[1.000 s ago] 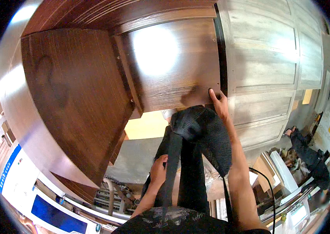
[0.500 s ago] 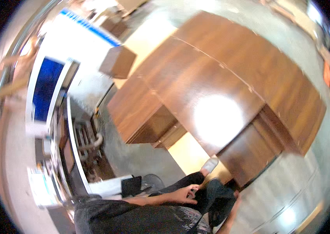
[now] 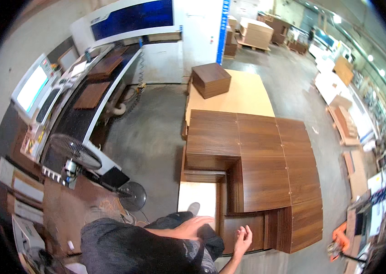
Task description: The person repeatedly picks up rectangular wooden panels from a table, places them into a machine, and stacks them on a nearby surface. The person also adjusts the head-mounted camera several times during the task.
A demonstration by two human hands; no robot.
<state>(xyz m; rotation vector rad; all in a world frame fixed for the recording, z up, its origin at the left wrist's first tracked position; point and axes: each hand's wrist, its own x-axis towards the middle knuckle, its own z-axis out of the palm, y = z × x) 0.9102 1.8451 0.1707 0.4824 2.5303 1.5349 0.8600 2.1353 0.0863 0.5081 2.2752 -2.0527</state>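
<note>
My left hand is held in front of my body, fingers stretched out, with nothing in it. To its right my right hand is raised with its fingers apart and slightly bent, also holding nothing. Both appear above the near end of the stacks of dark brown wood-grain panels. Lower stacks leave a stepped recess just beyond my right hand. One of my shoes shows beside a pale board at the stacks' near left.
A small brown stack sits on a pale board beyond the panels. Left stands a white machine with a dark bed carrying brown panels, a screen and fans. An orange tool is at right.
My view has swung round, so the panel stacks look turned and the machine appears farther up the picture. My right hand has come up, and my left hand's fingers have straightened.
</note>
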